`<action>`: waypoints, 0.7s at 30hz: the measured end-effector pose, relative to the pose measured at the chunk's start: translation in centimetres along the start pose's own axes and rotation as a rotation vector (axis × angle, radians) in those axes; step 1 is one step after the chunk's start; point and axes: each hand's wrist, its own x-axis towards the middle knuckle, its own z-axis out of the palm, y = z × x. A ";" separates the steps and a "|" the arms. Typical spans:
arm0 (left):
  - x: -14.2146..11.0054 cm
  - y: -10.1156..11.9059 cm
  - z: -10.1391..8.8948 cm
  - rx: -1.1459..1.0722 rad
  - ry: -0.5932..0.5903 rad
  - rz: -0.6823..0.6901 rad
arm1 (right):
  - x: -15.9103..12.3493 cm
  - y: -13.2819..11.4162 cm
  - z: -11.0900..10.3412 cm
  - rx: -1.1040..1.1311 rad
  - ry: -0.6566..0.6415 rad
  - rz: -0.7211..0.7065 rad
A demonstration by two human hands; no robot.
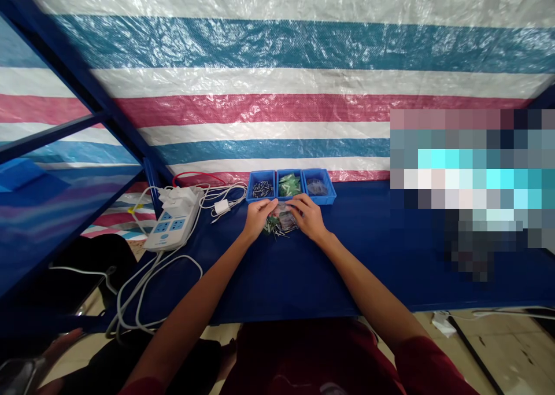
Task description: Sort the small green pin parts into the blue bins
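My left hand [257, 218] and my right hand [310, 218] meet close together in front of a row of blue bins. Both have their fingers pinched on a small clear plastic bag [282, 208] stretched between them. Under and just below the bag lies a small pile of parts [274, 227], with green pieces, thin dark and pale sticks and clear wrapping; the fingers partly cover it. Dark small parts [262, 189] fill the left bin, green and whitish pieces [289, 185] the middle one, and clear plastic bags [317, 187] the right one.
A white power strip [171, 227] with plugs and tangled white cables [143, 294] occupies the table's left side. Near the bins lies a white charger [221, 206]. A striped plastic sheet [277, 109] hangs behind the blue table [277, 285]. Another person's hand [65, 343] shows at lower left.
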 end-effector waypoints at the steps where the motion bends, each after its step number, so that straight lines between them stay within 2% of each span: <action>1: 0.0 0.1 0.0 0.023 0.003 0.009 | 0.1 -0.1 -0.1 0.008 0.015 0.011; 5: -0.2 0.4 -0.2 0.096 0.067 0.090 | 0.4 -0.6 -0.4 0.043 0.028 0.083; 11: -0.2 0.1 0.1 0.187 -0.051 0.171 | 0.3 -0.6 -0.4 0.093 0.023 0.116; 14: -0.2 0.1 0.2 0.132 -0.025 0.133 | 0.1 -0.3 -0.4 0.091 0.008 0.129; 17: -0.1 0.4 0.0 0.042 -0.011 0.068 | 0.0 -0.2 -0.5 0.067 -0.015 0.074; 21: 0.0 0.6 -0.1 -0.009 -0.067 0.016 | -0.1 0.1 -0.2 0.007 -0.009 0.001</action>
